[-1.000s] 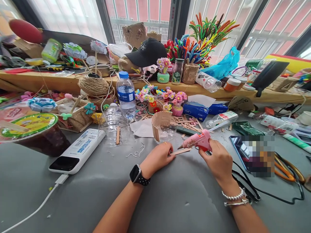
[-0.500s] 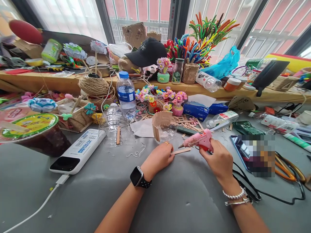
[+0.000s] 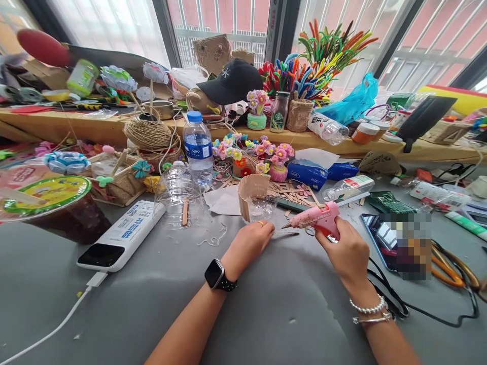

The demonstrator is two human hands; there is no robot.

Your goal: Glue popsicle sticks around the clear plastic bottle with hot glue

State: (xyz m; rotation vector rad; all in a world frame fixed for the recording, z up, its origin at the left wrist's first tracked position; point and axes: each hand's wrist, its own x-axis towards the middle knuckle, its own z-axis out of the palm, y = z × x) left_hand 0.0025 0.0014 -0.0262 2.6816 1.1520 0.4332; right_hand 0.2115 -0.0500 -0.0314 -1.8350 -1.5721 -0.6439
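Observation:
My left hand (image 3: 252,241), with a watch on its wrist, pinches one end of a wooden craft stick (image 3: 286,232), which is seen nearly edge-on. In my right hand (image 3: 347,248) is a pink hot glue gun (image 3: 317,221), its nozzle pointing left, just above the stick and apart from it. Behind my left hand stands a clear plastic cup-like piece (image 3: 266,207) with craft sticks (image 3: 254,188) set upright along its left and back side. More loose sticks (image 3: 297,191) lie in a heap behind it.
A cut clear plastic bottle (image 3: 178,197), a power bank (image 3: 122,238) and a lidded drink cup (image 3: 57,208) are on the left. A water bottle (image 3: 198,149) stands behind. To the right lie a phone (image 3: 376,238), scissors (image 3: 447,268) and a black cable (image 3: 429,314). A crowded wooden shelf (image 3: 228,133) runs across the back.
The stick in my left hand has turned from showing its flat face to nearly edge-on. The glue gun has shifted slightly right with my right hand.

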